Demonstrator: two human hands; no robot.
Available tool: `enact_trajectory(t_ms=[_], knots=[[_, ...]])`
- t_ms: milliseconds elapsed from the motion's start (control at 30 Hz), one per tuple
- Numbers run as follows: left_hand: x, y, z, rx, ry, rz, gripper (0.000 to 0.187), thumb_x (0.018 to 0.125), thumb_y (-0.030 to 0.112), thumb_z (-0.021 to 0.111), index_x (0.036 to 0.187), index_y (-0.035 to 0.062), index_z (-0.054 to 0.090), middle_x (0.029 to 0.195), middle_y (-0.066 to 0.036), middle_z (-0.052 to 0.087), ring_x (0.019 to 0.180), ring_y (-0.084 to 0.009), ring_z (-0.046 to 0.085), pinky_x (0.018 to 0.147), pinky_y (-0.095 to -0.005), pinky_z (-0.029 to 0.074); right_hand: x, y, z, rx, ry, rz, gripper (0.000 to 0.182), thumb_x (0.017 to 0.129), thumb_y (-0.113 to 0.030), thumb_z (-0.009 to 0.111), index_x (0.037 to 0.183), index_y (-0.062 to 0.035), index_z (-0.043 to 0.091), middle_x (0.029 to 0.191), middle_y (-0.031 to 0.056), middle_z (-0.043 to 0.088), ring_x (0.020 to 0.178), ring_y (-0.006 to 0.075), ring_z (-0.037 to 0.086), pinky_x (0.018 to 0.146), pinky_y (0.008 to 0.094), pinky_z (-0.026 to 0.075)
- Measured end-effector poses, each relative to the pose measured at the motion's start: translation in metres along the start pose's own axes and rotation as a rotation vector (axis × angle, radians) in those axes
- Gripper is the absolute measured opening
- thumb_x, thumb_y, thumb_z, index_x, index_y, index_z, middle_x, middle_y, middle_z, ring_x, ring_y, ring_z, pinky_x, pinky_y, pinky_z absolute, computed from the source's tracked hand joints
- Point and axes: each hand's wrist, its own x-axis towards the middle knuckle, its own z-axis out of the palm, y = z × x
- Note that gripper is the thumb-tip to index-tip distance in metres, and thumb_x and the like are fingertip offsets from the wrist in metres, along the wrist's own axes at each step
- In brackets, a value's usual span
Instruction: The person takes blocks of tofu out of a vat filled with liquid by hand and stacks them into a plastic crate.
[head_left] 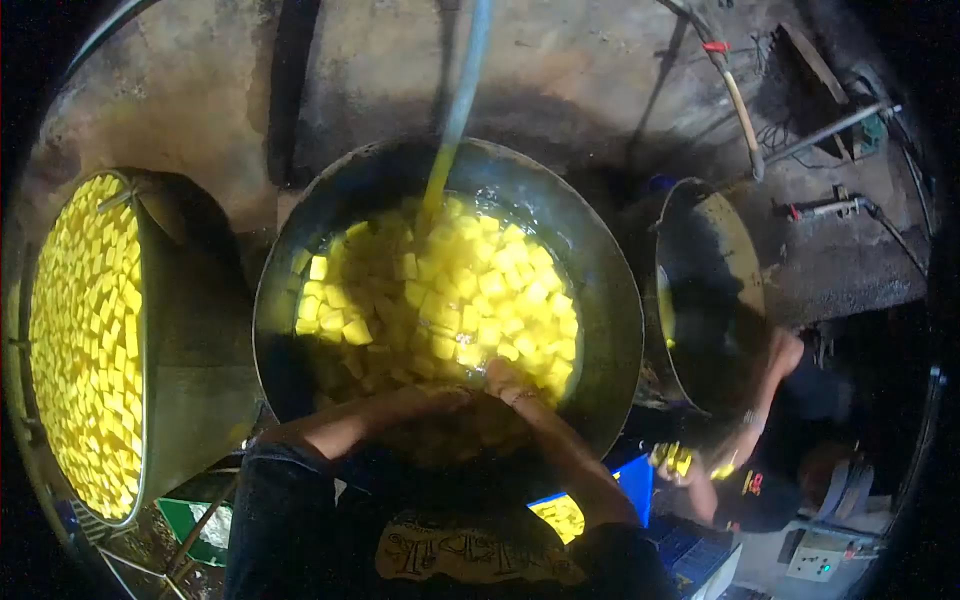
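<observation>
A wide dark metal pan (622, 300) stands in front of me. Yellow cubes (505, 270) sit in liquid inside it; their kind does not show plainly. Near the pan's close side, my right hand (503, 378) reaches down among the cubes, its fingers mostly hidden. My left hand (445, 400) lies beside it in shadow, low over the pan, and its fingers are too dark to make out. From above, a long pale blue pipe or pole (463, 100) with a yellowish lower end comes down to the cubes.
On the left is a big tilted metal vessel (180, 400) full of yellow cubes (85, 340). Another large pan (740, 240) stands at right. There, a co-worker's hand (680, 465) holds yellow pieces, near a blue container (635, 485) and a control box (815, 562).
</observation>
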Motion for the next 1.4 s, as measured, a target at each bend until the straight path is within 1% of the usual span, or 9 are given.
enact_trajectory(t_ms=[167, 233, 367, 567, 667, 833, 1033, 1233, 1400], knots=[[0.003, -0.021, -0.030, -0.382, -0.112, 0.043, 0.033, 0.088, 0.022, 0.049, 0.117, 0.0064, 0.050, 0.116, -0.011, 0.050, 0.109, -0.0275, 0.047, 0.093, -0.0482, 0.040, -0.023, 0.024, -0.107, 0.093, -0.436, -0.217, 0.059, 0.092, -0.048, 0.032, 0.137, -0.0107, 0.033, 0.149, 0.0160, 0.013, 0.138, 0.0298, 0.009, 0.113, 0.0492, 0.006], [-0.002, -0.034, -0.049, -0.650, -0.122, 0.049, 0.034, 0.088, 0.022, 0.049, 0.118, 0.0063, 0.050, 0.118, -0.011, 0.049, 0.111, -0.0275, 0.046, 0.094, -0.0488, 0.039, -0.052, 0.016, -0.185, 0.733, -0.432, -0.252, 0.064, 0.089, -0.053, 0.040, 0.138, -0.0120, 0.032, 0.147, 0.0148, 0.019, 0.136, 0.0305, 0.018, 0.110, 0.0523, 0.015], [-0.018, -0.063, -0.083, -1.231, 0.113, -0.003, 0.036, 0.088, 0.022, 0.048, 0.120, 0.0059, 0.048, 0.121, -0.011, 0.048, 0.113, -0.0275, 0.045, 0.095, -0.0500, 0.039, 0.026, 0.008, -0.204, 0.615, 0.236, -0.079, 0.057, 0.079, -0.053, 0.061, 0.104, -0.0009, 0.061, 0.095, 0.0200, 0.061, 0.097, 0.0261, 0.058, 0.085, 0.0380, 0.047], [-0.030, -0.053, -0.118, -1.737, 0.766, -0.043, 0.033, 0.090, 0.021, 0.045, 0.120, 0.0059, 0.048, 0.123, -0.011, 0.046, 0.114, -0.0290, 0.044, 0.094, -0.0521, 0.040, 0.099, -0.020, -0.161, 0.169, 0.431, -0.059, 0.041, 0.089, -0.036, 0.047, 0.107, 0.0005, 0.057, 0.108, 0.0214, 0.059, 0.108, 0.0271, 0.054, 0.094, 0.0394, 0.042], [-0.006, -0.070, -0.109, -1.902, 1.066, 0.209, 0.035, 0.094, 0.021, 0.037, 0.124, 0.0057, 0.043, 0.119, -0.011, 0.048, 0.108, -0.0274, 0.048, 0.088, -0.0491, 0.044, 0.084, 0.011, -0.152, 1.095, 0.201, -0.105, 0.067, 0.077, -0.030, 0.070, 0.129, 0.0019, 0.041, 0.137, 0.0162, 0.040, 0.117, 0.0256, 0.049, 0.099, 0.0362, 0.040], [0.033, -0.072, -0.102, -2.163, 1.018, 0.424, 0.035, 0.093, 0.026, 0.036, 0.121, 0.0059, 0.044, 0.116, -0.018, 0.047, 0.101, -0.0275, 0.054, 0.080, -0.0411, 0.052, 0.028, 0.030, -0.147, 1.667, 0.065, -0.493, 0.053, 0.084, -0.009, 0.062, 0.127, 0.0080, 0.035, 0.116, 0.0244, 0.055, 0.106, 0.0293, 0.057, 0.090, 0.0314, 0.049], [0.026, -0.077, -0.088, -1.923, 1.214, 0.421, 0.027, 0.090, 0.024, 0.038, 0.109, 0.0088, 0.051, 0.108, -0.013, 0.054, 0.093, -0.0255, 0.056, 0.075, -0.0419, 0.052, 0.058, -0.028, -0.133, 0.558, 0.478, -0.071, 0.057, 0.080, -0.032, 0.066, 0.124, 0.0006, 0.049, 0.122, 0.0252, 0.052, 0.103, 0.0229, 0.058, 0.099, 0.0309, 0.040], [-0.006, -0.076, -0.097, -1.967, 1.326, 0.233, 0.029, 0.089, 0.025, 0.042, 0.109, 0.0061, 0.052, 0.099, -0.010, 0.058, 0.086, -0.0272, 0.059, 0.075, -0.0456, 0.049, 0.046, -0.055, -0.152, 0.829, 0.826, -0.063, 0.054, 0.071, -0.033, 0.068, 0.111, 0.0023, 0.057, 0.100, 0.0216, 0.063, 0.098, 0.0269, 0.059, 0.090, 0.0335, 0.044], [-0.011, -0.076, -0.095, -1.880, 1.324, 0.358, 0.031, 0.090, 0.025, 0.041, 0.111, 0.0051, 0.051, 0.102, -0.012, 0.057, 0.091, -0.0267, 0.057, 0.080, -0.0452, 0.048, 0.107, -0.060, -0.157, 0.674, 0.614, -0.011, 0.064, 0.068, -0.037, 0.070, 0.117, 0.0019, 0.052, 0.115, 0.0219, 0.057, 0.108, 0.0332, 0.053, 0.092, 0.0354, 0.043]])
